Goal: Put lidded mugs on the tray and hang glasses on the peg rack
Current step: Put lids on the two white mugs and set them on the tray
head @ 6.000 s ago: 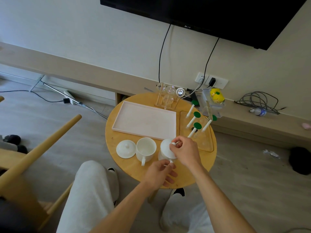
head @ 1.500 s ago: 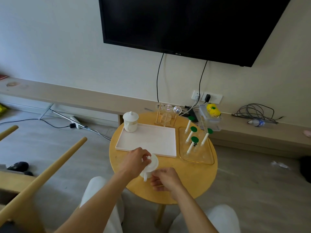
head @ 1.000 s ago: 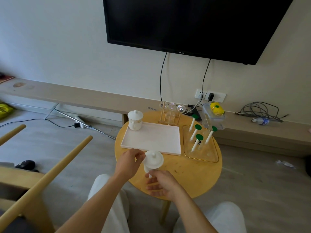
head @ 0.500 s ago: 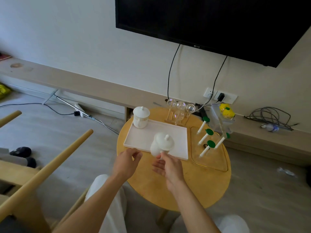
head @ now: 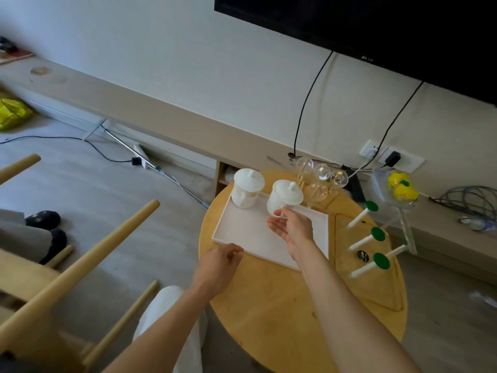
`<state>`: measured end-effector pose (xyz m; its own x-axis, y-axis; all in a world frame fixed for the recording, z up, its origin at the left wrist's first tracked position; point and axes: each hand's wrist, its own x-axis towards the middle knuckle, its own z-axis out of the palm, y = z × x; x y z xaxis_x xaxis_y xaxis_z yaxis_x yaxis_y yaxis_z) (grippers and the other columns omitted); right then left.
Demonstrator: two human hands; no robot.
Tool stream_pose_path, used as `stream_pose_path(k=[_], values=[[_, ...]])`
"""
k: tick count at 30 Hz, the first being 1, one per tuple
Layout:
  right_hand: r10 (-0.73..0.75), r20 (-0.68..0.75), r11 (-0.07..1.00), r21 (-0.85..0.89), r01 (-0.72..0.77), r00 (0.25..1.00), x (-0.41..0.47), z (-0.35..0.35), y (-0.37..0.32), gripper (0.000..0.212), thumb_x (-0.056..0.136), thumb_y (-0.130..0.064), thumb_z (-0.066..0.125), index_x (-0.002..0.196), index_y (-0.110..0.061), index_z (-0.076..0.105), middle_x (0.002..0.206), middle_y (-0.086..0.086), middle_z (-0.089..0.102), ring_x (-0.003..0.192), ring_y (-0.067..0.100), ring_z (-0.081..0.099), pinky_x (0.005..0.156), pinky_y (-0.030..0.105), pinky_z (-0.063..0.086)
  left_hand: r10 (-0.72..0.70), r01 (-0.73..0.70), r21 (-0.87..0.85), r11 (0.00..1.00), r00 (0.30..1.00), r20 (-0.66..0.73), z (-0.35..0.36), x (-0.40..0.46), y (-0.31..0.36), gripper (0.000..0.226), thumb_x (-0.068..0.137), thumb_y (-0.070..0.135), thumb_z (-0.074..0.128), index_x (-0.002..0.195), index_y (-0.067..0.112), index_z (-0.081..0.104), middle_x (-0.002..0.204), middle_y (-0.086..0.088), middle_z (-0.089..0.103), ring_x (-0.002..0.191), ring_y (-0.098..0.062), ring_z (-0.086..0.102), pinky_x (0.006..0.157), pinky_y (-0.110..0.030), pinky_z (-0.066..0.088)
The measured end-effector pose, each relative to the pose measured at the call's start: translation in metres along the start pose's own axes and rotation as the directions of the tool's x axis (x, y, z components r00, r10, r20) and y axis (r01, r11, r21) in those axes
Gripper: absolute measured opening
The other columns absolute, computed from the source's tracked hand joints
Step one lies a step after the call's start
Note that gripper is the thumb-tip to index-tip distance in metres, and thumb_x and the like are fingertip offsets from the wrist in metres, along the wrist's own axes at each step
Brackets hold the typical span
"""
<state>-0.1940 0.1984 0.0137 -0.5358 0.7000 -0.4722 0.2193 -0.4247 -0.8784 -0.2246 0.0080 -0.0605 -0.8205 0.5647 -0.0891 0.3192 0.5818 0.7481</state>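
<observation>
Mugs first: the second lidded mug [head: 285, 197], smooth white ceramic with a knobbed lid, hangs above the far side of the flat white tray [head: 243, 232], its handle pinched in the right hand [head: 291, 227]. A tilt could slide the loose lid off or knock the seated mug [head: 247, 188] beside it. Left hand [head: 217, 266] hovers near the tray's near edge, fingers loosely curled, empty.

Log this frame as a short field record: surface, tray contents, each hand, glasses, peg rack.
surface: round wooden table
tray: white tray, one lidded mug standing at its far left corner
right hand: right hand holds second lidded mug by the handle, over the tray's far edge
left hand: left hand empty, fingers loosely curled, near the tray's front edge
glasses: clear glasses clustered behind the tray, none hung
peg rack: green-tipped peg rack, all pegs bare
</observation>
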Motion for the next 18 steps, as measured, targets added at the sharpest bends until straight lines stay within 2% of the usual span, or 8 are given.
stream_pose_path(k=[5,9,14,16,18], values=[[0.012,0.000,0.999,-0.030,-0.012,1.000,0.015,0.009,0.006,0.021,0.100,-0.011,0.057,0.089,0.001,0.069,0.081,0.020,0.073,0.074,0.026,0.073,0.076,0.035,0.065,-0.021,0.021,0.017,1.000,1.000,0.009,0.002,0.009,-0.004,0.018,0.099,0.035,0.058,0.099,0.031,0.076,0.092,0.011,0.076,0.087,-0.013,0.067,0.077,-0.036,0.056],[0.011,-0.011,0.999,-0.045,-0.011,1.000,0.020,0.012,0.009,0.021,0.099,-0.009,0.056,0.088,0.001,0.070,0.082,0.021,0.074,0.076,0.027,0.074,0.075,0.034,0.065,-0.018,0.018,0.016,1.000,1.000,-0.014,0.002,0.014,-0.002,0.017,0.099,0.034,0.060,0.099,0.031,0.076,0.089,0.014,0.074,0.084,-0.010,0.065,0.073,-0.031,0.054],[0.009,-0.014,0.999,-0.045,-0.010,1.000,0.026,0.013,0.009,0.019,0.098,-0.009,0.056,0.089,0.001,0.070,0.084,0.021,0.075,0.078,0.027,0.075,0.076,0.034,0.065,0.020,-0.019,0.004,1.000,0.998,-0.063,0.000,0.016,0.004,0.017,0.101,0.032,0.059,0.105,0.028,0.075,0.093,0.014,0.072,0.082,-0.005,0.060,0.063,-0.009,0.037],[0.009,-0.016,0.999,-0.043,-0.010,1.000,0.029,0.013,0.009,0.019,0.097,-0.008,0.056,0.089,0.001,0.070,0.085,0.022,0.075,0.079,0.028,0.075,0.077,0.035,0.065,0.023,-0.023,0.000,1.000,0.997,-0.075,0.000,0.017,0.005,0.018,0.101,0.032,0.059,0.109,0.029,0.074,0.096,0.011,0.074,0.082,-0.004,0.059,0.062,-0.008,0.035],[0.008,-0.007,0.999,-0.045,-0.008,1.000,0.031,0.012,0.009,0.019,0.098,-0.009,0.057,0.091,0.001,0.071,0.087,0.022,0.076,0.080,0.028,0.075,0.078,0.036,0.065,0.017,-0.017,0.000,1.000,0.998,-0.067,0.002,0.019,0.005,0.019,0.101,0.033,0.059,0.110,0.029,0.075,0.100,0.011,0.076,0.082,-0.004,0.059,0.064,-0.012,0.039]])
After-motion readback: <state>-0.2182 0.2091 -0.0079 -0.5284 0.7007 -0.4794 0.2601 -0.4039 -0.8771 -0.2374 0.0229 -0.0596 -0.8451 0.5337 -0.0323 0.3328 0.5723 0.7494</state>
